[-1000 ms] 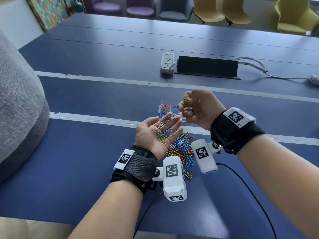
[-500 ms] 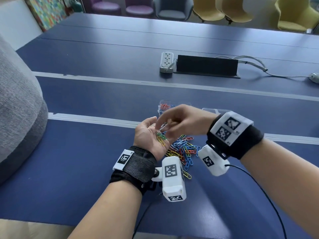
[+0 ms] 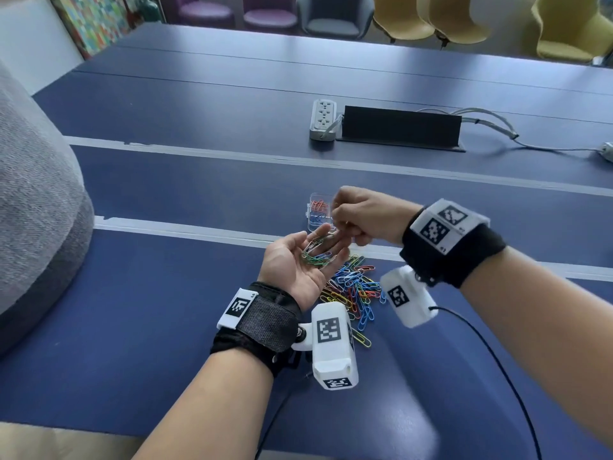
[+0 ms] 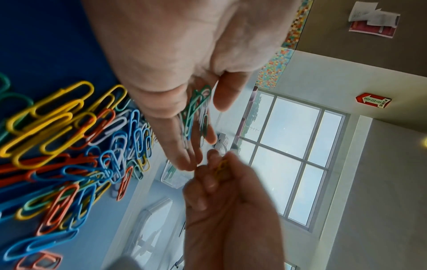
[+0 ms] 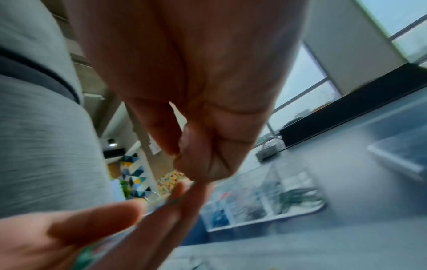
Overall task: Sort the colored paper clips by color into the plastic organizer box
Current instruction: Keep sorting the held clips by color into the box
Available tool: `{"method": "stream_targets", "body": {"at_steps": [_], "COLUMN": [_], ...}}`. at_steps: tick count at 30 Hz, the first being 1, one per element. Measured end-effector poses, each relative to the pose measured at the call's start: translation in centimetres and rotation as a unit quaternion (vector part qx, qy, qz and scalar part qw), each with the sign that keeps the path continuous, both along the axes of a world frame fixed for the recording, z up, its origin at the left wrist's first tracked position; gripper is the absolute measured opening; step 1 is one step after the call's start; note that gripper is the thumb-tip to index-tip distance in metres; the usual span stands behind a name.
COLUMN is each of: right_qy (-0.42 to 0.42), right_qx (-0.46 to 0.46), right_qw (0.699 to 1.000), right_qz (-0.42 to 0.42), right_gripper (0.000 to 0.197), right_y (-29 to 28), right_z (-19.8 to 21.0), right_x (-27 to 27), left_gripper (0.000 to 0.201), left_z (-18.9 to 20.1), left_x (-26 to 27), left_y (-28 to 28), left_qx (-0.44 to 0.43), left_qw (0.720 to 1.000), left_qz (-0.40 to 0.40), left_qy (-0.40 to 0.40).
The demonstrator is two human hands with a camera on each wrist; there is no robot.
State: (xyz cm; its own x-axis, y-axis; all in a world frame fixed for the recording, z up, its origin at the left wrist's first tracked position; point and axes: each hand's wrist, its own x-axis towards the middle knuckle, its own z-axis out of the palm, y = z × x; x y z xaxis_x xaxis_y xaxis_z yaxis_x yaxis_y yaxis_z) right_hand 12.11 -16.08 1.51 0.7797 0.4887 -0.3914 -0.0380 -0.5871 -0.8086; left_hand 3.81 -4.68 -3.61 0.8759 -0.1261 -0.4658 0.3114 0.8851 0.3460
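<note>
Green clips [image 3: 316, 253] lie in my flat, palm-up left hand [image 3: 298, 263]; my right hand [image 3: 360, 215] at two o'clock pinches a yellow clip [image 4: 221, 167]. Box [image 3: 319, 212] at twelve, pile [image 3: 355, 290] at five on the surface [image 3: 132, 293].

I see clip pile [image 3: 353, 292] on worktop [image 3: 132, 310] btwn my wrists; organizer box [image 3: 319, 210] just behind it, power strip [image 3: 323, 119] farther back.

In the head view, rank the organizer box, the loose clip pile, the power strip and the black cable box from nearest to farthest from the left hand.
1. Clip pile: just right of the left hand.
2. Organizer box: ahead, past the fingertips.
3. Power strip: far across the table.
4. Black cable box: beside it, farther right.
</note>
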Motion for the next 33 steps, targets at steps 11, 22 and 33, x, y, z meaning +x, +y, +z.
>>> {"method": "stream_targets", "body": {"at_steps": [11,22,33], "right_qy": [-0.260,-0.280,-0.263], "right_qx": [-0.389,-0.418,-0.407], "right_qw": [0.879,0.860,0.871], "right_qz": [0.090,0.082,0.081], "right_gripper": [0.040,0.028,0.027], "right_y": [0.1,1.2,1.0], "right_z": [1.1,1.0,0.9], "right_x": [5.5,5.2,5.6], "left_gripper": [0.034,0.032,0.033], "left_z": [-0.4,-0.6,-0.5], "left_x": [0.3,0.5,0.5], "left_y": [0.5,1.2,1.0], "left_qx": [0.000,0.001,0.007], "left_qw": [1.000,1.000,1.000], "left_qz": [-0.017,-0.012,-0.017], "left_qy": [-0.006,-0.010,-0.009]}}
